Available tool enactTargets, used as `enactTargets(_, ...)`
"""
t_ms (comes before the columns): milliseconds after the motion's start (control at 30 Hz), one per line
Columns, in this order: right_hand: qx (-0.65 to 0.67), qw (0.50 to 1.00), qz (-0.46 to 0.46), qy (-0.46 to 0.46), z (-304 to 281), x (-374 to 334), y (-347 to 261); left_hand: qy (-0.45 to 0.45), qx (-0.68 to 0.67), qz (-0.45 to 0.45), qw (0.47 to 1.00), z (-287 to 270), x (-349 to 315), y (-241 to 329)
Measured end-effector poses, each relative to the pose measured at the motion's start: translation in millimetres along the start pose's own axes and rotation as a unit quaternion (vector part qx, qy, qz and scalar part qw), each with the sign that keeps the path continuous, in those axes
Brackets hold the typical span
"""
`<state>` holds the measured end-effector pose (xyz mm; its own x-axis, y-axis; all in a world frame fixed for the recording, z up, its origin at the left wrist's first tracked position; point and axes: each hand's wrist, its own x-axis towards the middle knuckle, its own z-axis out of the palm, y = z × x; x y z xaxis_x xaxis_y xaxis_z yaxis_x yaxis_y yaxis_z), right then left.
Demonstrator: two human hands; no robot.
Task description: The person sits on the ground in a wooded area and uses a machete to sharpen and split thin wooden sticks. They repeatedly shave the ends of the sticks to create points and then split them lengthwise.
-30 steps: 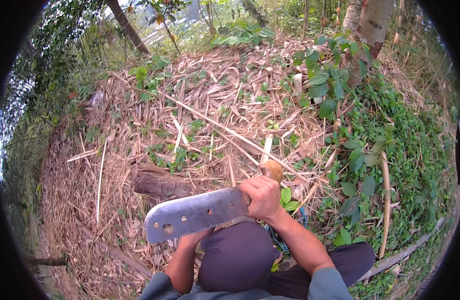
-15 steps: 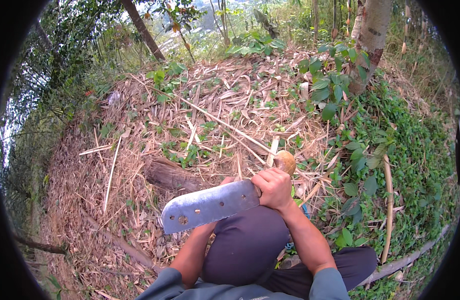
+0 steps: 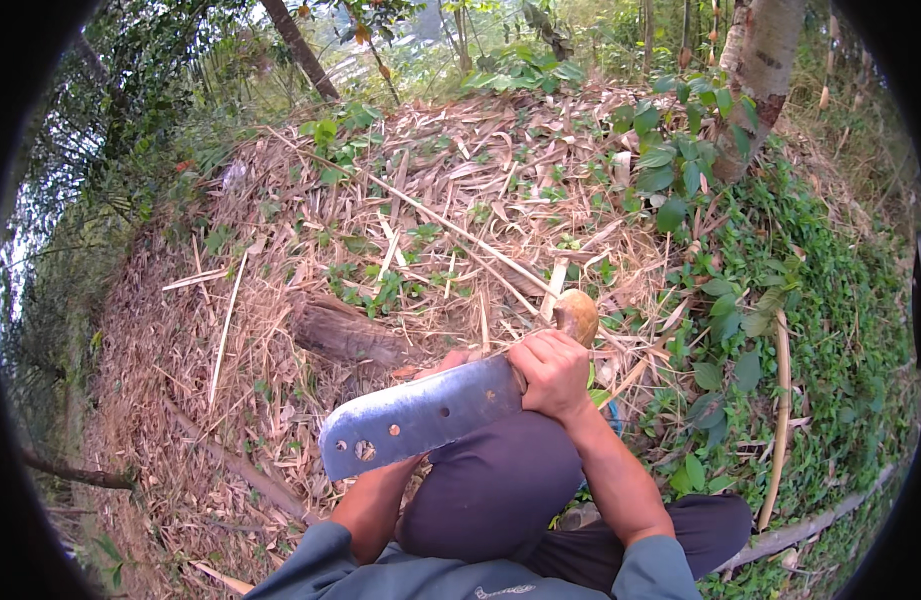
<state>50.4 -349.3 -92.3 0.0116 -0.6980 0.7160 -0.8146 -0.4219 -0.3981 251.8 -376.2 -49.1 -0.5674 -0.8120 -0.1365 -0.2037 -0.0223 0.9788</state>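
My right hand [image 3: 552,372] is closed around the wooden handle [image 3: 577,312] of a broad cleaver, its rounded knob showing past my fist. The steel blade [image 3: 420,412] reaches out to the left over my raised knee [image 3: 500,490], its face pierced by several holes. Behind the blade, my left hand [image 3: 460,357] shows only a sliver above the upper edge; its fingers are hidden. A thin pale strip [image 3: 483,320] stands just beyond that hand, and I cannot tell whether the hand holds it.
A weathered log [image 3: 345,332] lies beyond the blade on ground strewn with dry leaves. Long thin sticks [image 3: 450,225] cross the litter ahead. Green plants [image 3: 820,300] and a pale pole [image 3: 780,420] are at right, below a tree trunk [image 3: 760,80]. A branch [image 3: 240,465] lies at left.
The blade has tilted slightly, its far end now a little lower and its holes showing more openly. My right hand keeps its hold on the handle. The whole view has shifted slightly.
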Motion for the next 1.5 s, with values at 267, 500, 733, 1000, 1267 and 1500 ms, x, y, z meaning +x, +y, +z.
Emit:
enactTargets(267,0.025,0.999,-0.02,0.009,1.3,2.6,-3.8,0.036,0.086,0.041,0.995,-8.4,-9.8,-23.7)
enactTargets(500,0.031,0.999,-0.03,-0.001,0.8,5.8,-2.1,0.075,0.171,0.12,0.975,-13.4,-20.7,-17.2)
enactTargets(733,0.045,0.999,-0.017,-0.013,0.2,3.7,-1.9,0.041,0.24,0.133,0.961,-23.6,-36.3,-18.7)
enactTargets(1000,-0.065,0.964,0.253,0.04,-14.1,-21.4,55.0,0.027,0.293,0.099,0.951,-23.4,-121.0,-27.0)
enactTargets(1267,-0.002,0.951,0.297,0.091,-53.1,-45.0,60.4,0.126,0.207,0.163,0.956,-18.7,-23.1,3.2)
enactTargets(1500,0.037,0.971,0.191,0.138,-61.5,-16.3,39.9,0.083,0.176,0.312,0.93,2.6,14.0,29.6)
